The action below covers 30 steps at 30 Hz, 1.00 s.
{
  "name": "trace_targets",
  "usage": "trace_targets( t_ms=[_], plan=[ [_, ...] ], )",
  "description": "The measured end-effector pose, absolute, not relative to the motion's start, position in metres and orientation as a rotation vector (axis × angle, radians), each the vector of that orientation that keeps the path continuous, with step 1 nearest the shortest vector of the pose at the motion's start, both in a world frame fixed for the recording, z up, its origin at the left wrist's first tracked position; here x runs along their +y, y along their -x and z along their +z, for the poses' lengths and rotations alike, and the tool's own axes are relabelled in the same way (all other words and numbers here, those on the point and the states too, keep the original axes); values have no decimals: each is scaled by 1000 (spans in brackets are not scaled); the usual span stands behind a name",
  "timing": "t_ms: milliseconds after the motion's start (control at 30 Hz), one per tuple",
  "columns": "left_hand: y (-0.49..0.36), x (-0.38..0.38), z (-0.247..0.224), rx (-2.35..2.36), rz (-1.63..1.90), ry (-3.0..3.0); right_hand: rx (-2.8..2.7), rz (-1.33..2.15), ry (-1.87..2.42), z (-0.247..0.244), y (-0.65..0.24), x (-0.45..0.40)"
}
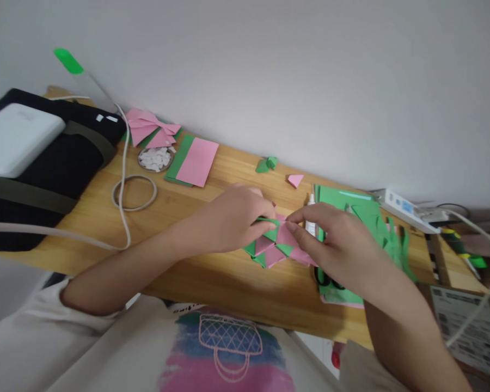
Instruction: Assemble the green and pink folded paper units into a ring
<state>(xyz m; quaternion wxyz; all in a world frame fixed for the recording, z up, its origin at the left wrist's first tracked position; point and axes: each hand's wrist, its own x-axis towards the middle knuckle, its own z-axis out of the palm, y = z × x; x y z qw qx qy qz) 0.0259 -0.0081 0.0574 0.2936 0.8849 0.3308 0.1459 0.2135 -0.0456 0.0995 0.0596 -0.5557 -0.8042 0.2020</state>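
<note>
A folded pink and green paper piece (273,251) is held just above the wooden table, between both hands. My left hand (239,218) pinches a green flap at its upper left, fingers curled over it. From the right, my right hand (335,239) grips the pink upper edge between thumb and forefinger. A white glue tube (311,218) lies behind my right hand's fingertips, partly covered. Dark scissor handles (324,279) show below that hand. The undersides of both palms are hidden.
Pink and green paper rectangles (198,161), a dish of white scraps (155,158) and a folded paper fan (151,129) lie at the back left. Green sheets (338,197) and a power strip (408,210) are on the right. A white cable (124,163) crosses the left side.
</note>
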Motion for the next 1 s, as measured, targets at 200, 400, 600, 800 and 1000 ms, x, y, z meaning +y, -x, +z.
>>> trace_targets(
  t_ms=[200, 400, 600, 800, 1000],
  plan=[
    [-31, -7, 60, 857, 277, -2320, -2400, 582, 1622, 89, -215, -53],
    [-36, -7, 63, 851, 212, -2258, -2373, 650, 1592, 88, -218, -57],
    [-37, -8, 64, 838, 216, -2262, -2402, 645, 1598, 89, -218, -57],
    [-35, -8, 64, 786, 238, -2258, -2419, 666, 1597, 92, -214, -57],
    [-35, -8, 64, 777, 240, -2262, -2444, 666, 1599, 94, -213, -56]
  ],
)
